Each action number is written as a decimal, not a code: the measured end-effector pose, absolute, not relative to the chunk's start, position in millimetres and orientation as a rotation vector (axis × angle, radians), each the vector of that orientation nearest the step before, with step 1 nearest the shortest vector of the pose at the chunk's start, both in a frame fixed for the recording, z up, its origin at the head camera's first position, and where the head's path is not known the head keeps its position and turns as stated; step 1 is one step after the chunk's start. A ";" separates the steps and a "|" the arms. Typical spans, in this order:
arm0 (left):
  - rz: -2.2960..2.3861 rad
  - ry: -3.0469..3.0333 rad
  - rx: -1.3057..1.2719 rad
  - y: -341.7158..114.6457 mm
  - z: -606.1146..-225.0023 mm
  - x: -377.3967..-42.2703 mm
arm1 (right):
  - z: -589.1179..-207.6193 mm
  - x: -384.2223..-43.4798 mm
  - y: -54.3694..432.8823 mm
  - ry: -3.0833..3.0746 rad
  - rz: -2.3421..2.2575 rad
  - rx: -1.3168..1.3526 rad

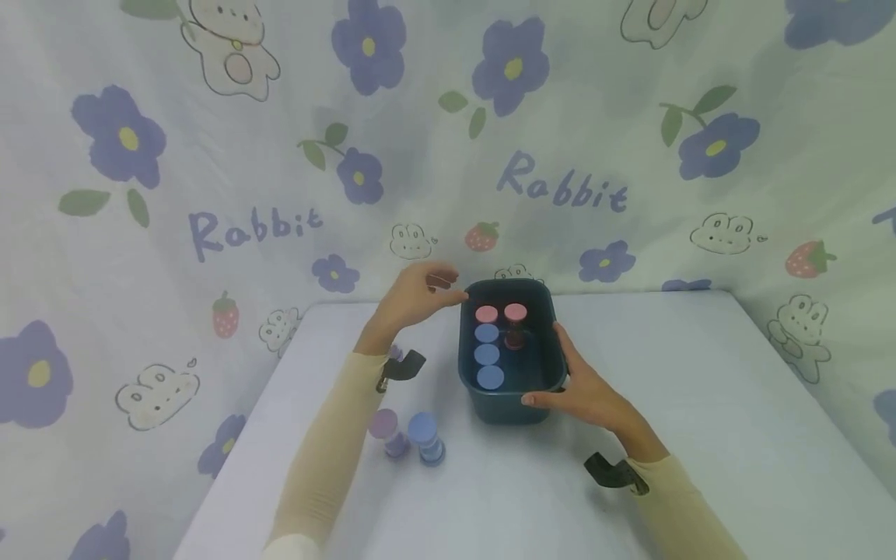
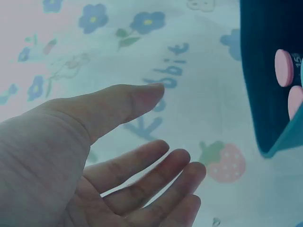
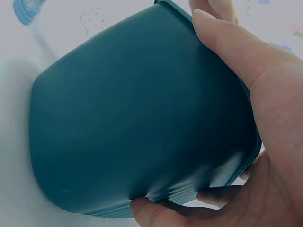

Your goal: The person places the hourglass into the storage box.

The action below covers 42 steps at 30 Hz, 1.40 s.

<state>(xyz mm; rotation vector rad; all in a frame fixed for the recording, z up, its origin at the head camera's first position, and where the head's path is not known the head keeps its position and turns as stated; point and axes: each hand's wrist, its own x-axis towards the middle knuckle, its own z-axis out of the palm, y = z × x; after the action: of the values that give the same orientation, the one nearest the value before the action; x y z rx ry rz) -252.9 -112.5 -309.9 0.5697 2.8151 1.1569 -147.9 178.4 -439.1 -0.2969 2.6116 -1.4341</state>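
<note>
A dark teal plastic bin (image 1: 511,411) stands on the table, and my right hand (image 1: 588,393) grips its near right corner. The thumb lies at the near rim, while the fingers spread along the ribbed side (image 3: 175,196). Inside the bin are sand timers with pink caps (image 1: 515,313) and a row with blue caps (image 1: 486,355). My left hand (image 1: 416,295) hovers by the far left corner with nothing in it, thumb and fingers apart. In the left wrist view, pink caps (image 2: 284,68) show inside the bin, right of the hand (image 2: 118,156).
Left of the bin, a purple sand timer (image 1: 383,424) and a blue sand timer (image 1: 423,429) stand on the white table (image 1: 672,373). Another purple piece (image 1: 396,352) is partly hidden behind the left wrist. A printed rabbit-and-flower cloth (image 1: 434,187) hangs behind the table.
</note>
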 end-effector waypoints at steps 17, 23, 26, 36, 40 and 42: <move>1.422 2.882 0.561 -188.6 -342.9 -199.1 | -438.6 -147.3 179.5 2.619 -1.413 -0.297; 1.439 2.908 0.583 -205.5 -360.8 -184.5 | -438.9 -148.6 178.4 2.608 -1.435 -0.292; 1.464 2.891 0.582 -211.7 -368.5 -177.8 | -438.8 -149.9 179.4 2.604 -1.444 -0.288; 1.403 2.910 0.619 -229.5 -391.9 -157.8 | -439.2 -153.9 183.2 2.606 -1.465 -0.298; 1.420 2.867 0.623 -239.7 -404.3 -146.3 | -440.3 -153.2 182.5 2.588 -1.473 -0.295; 1.440 2.831 0.626 -245.2 -411.8 -141.1 | -441.2 -152.9 182.0 2.581 -1.476 -0.290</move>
<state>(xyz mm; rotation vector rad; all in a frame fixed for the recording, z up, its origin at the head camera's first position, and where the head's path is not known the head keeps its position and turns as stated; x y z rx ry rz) -141.1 -245.2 -411.8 0.6257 2.8313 1.4403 -152.9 182.0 -441.2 -0.2896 2.5811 -1.4756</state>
